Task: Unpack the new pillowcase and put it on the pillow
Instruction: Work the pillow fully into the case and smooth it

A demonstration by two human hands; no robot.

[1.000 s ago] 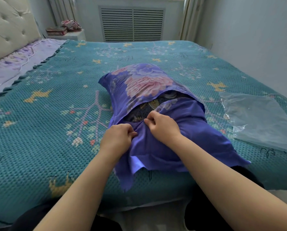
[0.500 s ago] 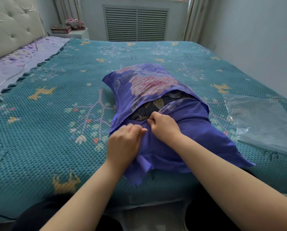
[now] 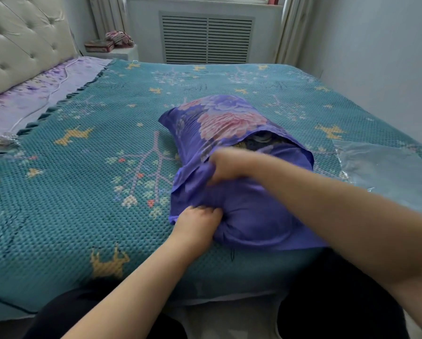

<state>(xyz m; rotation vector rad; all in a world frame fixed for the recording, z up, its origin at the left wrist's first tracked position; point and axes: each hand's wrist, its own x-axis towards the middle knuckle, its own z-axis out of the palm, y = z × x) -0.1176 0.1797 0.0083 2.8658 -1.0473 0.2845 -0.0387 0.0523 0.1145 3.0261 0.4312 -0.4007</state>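
Note:
A purple pillowcase (image 3: 229, 118) with pink flowers covers most of a dark patterned pillow (image 3: 261, 140) lying on the bed. Only a strip of the pillow shows at the case's open mouth. My left hand (image 3: 197, 221) grips a bunched fold of the plain purple fabric at the near left corner. My right hand (image 3: 229, 165), blurred by motion, reaches across to the left edge of the opening and holds the fabric there.
The teal patterned bedspread (image 3: 95, 179) surrounds the pillow. The clear plastic packaging bag (image 3: 386, 172) lies flat at the right. A tufted headboard (image 3: 21, 40) stands at the left. A bedside stand with a book (image 3: 100, 46) and a radiator cover sit beyond the bed.
My left hand has slid down toward me along the case's left side. My right hand has swung left across the opening. The loose flap is now pulled tighter over the pillow's near end.

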